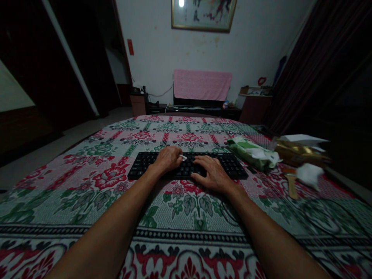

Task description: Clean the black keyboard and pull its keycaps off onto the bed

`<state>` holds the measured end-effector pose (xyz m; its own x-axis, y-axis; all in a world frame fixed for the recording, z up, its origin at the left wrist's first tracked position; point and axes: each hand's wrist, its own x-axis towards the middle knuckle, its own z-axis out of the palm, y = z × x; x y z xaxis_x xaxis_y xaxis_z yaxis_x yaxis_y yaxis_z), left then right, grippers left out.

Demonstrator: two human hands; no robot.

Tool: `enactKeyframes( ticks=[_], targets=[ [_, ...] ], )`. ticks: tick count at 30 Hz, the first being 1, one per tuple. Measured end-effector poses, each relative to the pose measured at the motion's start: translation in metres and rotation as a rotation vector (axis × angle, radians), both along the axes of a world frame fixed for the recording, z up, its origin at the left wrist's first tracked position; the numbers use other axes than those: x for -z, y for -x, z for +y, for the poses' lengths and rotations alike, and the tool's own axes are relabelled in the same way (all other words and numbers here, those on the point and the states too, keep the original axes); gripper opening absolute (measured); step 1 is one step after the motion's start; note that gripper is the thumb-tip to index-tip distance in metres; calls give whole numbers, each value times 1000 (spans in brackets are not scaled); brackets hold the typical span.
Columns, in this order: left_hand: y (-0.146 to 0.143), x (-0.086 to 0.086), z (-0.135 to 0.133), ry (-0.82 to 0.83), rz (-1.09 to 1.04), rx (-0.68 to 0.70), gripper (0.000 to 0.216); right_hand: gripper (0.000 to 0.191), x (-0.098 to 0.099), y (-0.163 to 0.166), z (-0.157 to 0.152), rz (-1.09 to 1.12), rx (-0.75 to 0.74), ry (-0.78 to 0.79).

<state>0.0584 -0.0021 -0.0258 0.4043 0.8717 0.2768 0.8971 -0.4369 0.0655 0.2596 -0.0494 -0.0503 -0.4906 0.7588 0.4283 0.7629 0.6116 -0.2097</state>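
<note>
A black keyboard (232,164) lies on a bed covered with a red, green and white floral spread (87,186). My left hand (167,159) rests on the keys left of the middle, its fingers closed in a pinch on a small white object (183,157) whose tip sticks out to the right. My right hand (211,172) lies flat on the keyboard's middle and front edge with its fingers spread, holding nothing. Both forearms reach in from the bottom of the view.
A green and white packet (252,152) lies right of the keyboard. Further right are a gold wrapper (299,151), white paper (303,138), a wooden-handled tool (291,182) and a white wad (309,174). A pink cloth (202,84) covers furniture at the far wall.
</note>
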Motion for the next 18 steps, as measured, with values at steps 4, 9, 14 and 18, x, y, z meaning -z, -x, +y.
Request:
enactKeyframes(
  ticks=[4,9,14,18],
  targets=[
    [-5,1,-3,-3,14,83,28,39,1,0,1,3,2,-7],
    [-3,1,-3,-22,24,1,30,40,2,0,2,13,9,-6],
    [-5,-2,-5,18,-25,105,29,43,2,0,2,31,11,-2],
    [-3,-1,-3,59,-56,171,29,41,2,0,2,36,7,1]
  ],
)
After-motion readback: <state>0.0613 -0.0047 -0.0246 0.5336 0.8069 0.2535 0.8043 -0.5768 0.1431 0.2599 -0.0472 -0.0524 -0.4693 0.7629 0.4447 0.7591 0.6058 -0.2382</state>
